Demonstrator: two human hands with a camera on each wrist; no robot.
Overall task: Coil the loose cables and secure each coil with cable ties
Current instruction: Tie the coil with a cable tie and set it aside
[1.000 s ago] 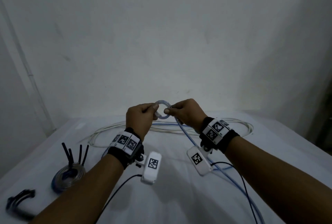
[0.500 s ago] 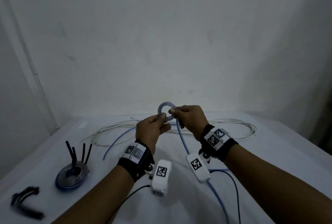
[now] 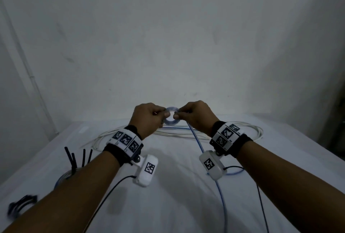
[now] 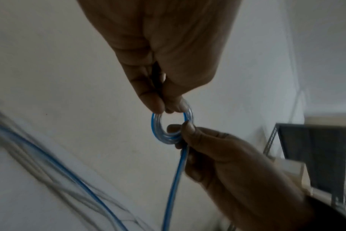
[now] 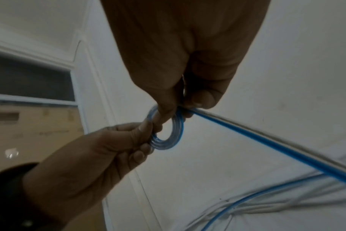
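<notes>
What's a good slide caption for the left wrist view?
Left hand and right hand pinch a small blue cable coil, its tail hanging down.

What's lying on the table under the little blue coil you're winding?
Under the coil, held up by the left hand and right hand, lie loose white cable loops and blue cable. The hands cover what lies directly below.

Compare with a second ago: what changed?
Little. Both hands dipped toward the table and came back level; the left hand and right hand pinch the small blue coil at opposite sides, as before. The tied coil and white cable lie unmoved on the table.
</notes>
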